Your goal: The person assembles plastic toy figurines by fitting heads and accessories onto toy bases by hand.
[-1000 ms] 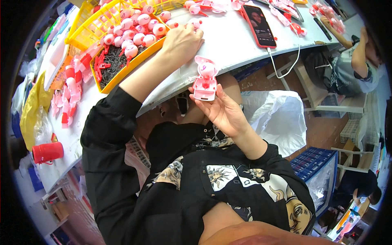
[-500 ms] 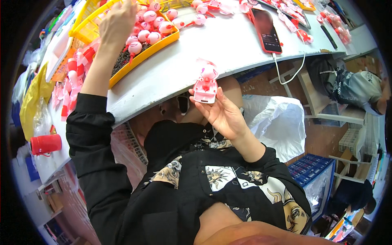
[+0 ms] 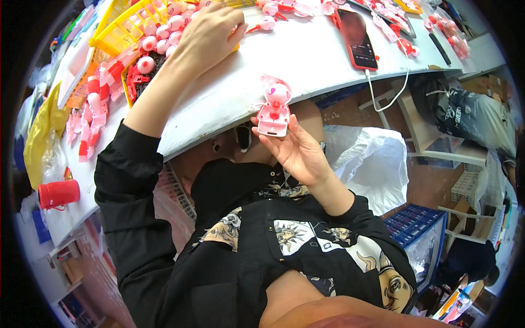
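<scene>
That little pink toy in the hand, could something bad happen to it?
Maybe. The small pink plastic figure toy is pinched only by the fingertips of the right hand, out past the edge of the white table, so it could slip and fall to the floor. The left hand is reaching into the yellow plastic basket of pink balls, so attention may be split between the two.
</scene>
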`<control>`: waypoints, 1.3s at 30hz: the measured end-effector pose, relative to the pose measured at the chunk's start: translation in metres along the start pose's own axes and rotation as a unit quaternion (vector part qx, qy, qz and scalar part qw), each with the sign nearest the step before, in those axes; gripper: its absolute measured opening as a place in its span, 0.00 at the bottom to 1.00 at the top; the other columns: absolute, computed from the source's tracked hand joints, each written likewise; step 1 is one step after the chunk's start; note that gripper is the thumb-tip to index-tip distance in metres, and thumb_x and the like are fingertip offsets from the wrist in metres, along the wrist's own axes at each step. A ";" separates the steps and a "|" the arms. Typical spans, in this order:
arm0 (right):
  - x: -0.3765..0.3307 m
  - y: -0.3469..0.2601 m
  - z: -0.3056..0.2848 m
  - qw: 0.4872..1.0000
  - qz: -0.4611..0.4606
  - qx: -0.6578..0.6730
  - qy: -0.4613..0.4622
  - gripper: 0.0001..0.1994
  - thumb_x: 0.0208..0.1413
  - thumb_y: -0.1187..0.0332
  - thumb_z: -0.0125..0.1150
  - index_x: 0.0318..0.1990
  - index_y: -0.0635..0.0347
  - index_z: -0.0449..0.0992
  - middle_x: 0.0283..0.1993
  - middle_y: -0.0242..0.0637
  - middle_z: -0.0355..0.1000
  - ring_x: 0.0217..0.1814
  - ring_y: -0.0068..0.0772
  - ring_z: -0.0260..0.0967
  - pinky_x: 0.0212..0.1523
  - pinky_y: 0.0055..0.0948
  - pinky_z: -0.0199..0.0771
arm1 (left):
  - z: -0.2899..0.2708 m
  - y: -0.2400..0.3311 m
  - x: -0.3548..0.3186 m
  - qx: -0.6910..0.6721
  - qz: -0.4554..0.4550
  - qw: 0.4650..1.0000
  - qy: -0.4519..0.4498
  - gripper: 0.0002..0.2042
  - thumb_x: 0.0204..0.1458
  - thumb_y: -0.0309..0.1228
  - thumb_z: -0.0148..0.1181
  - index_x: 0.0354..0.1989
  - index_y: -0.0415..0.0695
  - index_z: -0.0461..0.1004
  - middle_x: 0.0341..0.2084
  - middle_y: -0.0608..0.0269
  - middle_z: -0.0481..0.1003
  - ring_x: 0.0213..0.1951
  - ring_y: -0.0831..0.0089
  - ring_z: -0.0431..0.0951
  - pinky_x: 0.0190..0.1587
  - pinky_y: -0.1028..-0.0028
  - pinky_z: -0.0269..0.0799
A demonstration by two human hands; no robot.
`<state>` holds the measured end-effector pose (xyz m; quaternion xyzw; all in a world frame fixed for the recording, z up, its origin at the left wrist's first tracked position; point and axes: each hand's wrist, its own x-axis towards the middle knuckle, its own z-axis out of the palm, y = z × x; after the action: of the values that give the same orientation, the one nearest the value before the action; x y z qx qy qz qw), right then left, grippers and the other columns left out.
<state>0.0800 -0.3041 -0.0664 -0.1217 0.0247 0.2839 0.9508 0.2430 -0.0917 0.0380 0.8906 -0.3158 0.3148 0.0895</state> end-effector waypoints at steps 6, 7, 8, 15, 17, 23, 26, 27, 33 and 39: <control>-0.004 -0.001 0.001 1.000 -0.004 -0.018 0.002 0.20 0.67 0.61 0.44 0.61 0.63 0.61 0.60 0.49 0.64 0.62 0.51 0.63 0.63 0.41 0.68 | 0.029 -0.012 0.000 0.041 -0.020 0.994 -0.102 0.06 0.52 0.29 0.53 0.30 0.40 0.71 0.26 0.52 0.74 0.37 0.60 0.73 0.42 0.62 0.66; -0.003 0.000 0.001 1.000 -0.003 -0.018 0.002 0.20 0.67 0.61 0.44 0.61 0.63 0.61 0.60 0.49 0.64 0.62 0.51 0.63 0.63 0.41 0.68 | 0.029 -0.016 -0.001 0.056 -0.010 0.994 -0.089 0.06 0.50 0.29 0.53 0.30 0.40 0.72 0.26 0.52 0.75 0.38 0.59 0.74 0.43 0.62 0.67; -0.003 0.000 0.001 1.000 -0.004 -0.031 -0.001 0.23 0.66 0.59 0.44 0.63 0.65 0.57 0.62 0.53 0.61 0.63 0.50 0.62 0.63 0.39 0.68 | 0.028 -0.019 -0.003 0.072 -0.001 0.994 -0.077 0.06 0.49 0.29 0.53 0.29 0.40 0.74 0.26 0.52 0.77 0.40 0.58 0.75 0.43 0.61 0.68; 0.000 0.001 -0.001 1.000 0.006 -0.019 0.007 0.20 0.67 0.61 0.43 0.60 0.63 0.61 0.61 0.50 0.64 0.63 0.51 0.63 0.63 0.42 0.67 | -0.003 -0.006 0.012 0.043 -0.072 0.958 -0.274 0.07 0.47 0.28 0.54 0.26 0.40 0.78 0.22 0.49 0.76 0.33 0.56 0.77 0.44 0.57 0.68; 0.000 0.003 -0.001 1.000 0.009 -0.020 0.004 0.20 0.67 0.61 0.43 0.60 0.63 0.61 0.61 0.50 0.63 0.63 0.51 0.63 0.63 0.42 0.67 | 0.014 -0.016 0.001 0.030 -0.090 0.977 -0.193 0.08 0.46 0.27 0.52 0.22 0.41 0.78 0.23 0.48 0.76 0.32 0.56 0.77 0.45 0.58 0.68; -0.002 0.006 0.001 1.000 0.015 -0.019 -0.007 0.20 0.67 0.61 0.43 0.61 0.63 0.60 0.61 0.51 0.63 0.63 0.52 0.62 0.63 0.42 0.67 | 0.039 -0.038 0.001 0.105 -0.010 0.977 -0.184 0.04 0.46 0.24 0.55 0.29 0.42 0.75 0.29 0.53 0.78 0.42 0.58 0.76 0.47 0.60 0.66; -0.004 0.006 0.002 1.000 0.014 -0.019 -0.004 0.21 0.67 0.61 0.43 0.61 0.63 0.59 0.61 0.51 0.63 0.63 0.51 0.62 0.63 0.42 0.67 | 0.037 -0.035 -0.003 0.132 0.000 0.982 -0.136 0.04 0.45 0.24 0.55 0.29 0.41 0.76 0.30 0.53 0.78 0.42 0.58 0.77 0.48 0.61 0.65; -0.004 0.006 0.002 1.000 0.015 -0.019 -0.001 0.21 0.67 0.61 0.42 0.62 0.63 0.59 0.61 0.52 0.63 0.63 0.51 0.63 0.63 0.42 0.67 | 0.037 -0.037 -0.002 0.132 0.001 0.982 -0.135 0.04 0.45 0.24 0.55 0.29 0.41 0.76 0.30 0.53 0.78 0.42 0.58 0.77 0.48 0.61 0.65; -0.005 0.006 0.004 0.999 0.018 -0.032 -0.009 0.22 0.67 0.60 0.42 0.62 0.64 0.59 0.60 0.54 0.63 0.62 0.50 0.63 0.63 0.40 0.68 | 0.031 -0.024 0.000 0.168 -0.009 0.976 -0.135 0.04 0.44 0.25 0.57 0.27 0.42 0.78 0.25 0.55 0.78 0.35 0.61 0.79 0.40 0.62 0.68; -0.006 0.006 0.007 0.999 0.022 -0.038 -0.004 0.22 0.67 0.60 0.43 0.62 0.64 0.59 0.60 0.54 0.63 0.62 0.50 0.63 0.63 0.40 0.68 | 0.029 -0.021 0.003 0.199 0.012 0.956 -0.217 0.04 0.45 0.28 0.58 0.26 0.46 0.79 0.25 0.58 0.79 0.34 0.65 0.80 0.33 0.63 0.68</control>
<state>0.0714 -0.3007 -0.0603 -0.1564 0.0128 0.3062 0.9390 0.2725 -0.0871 0.0181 0.9333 -0.2694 0.1716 -0.1640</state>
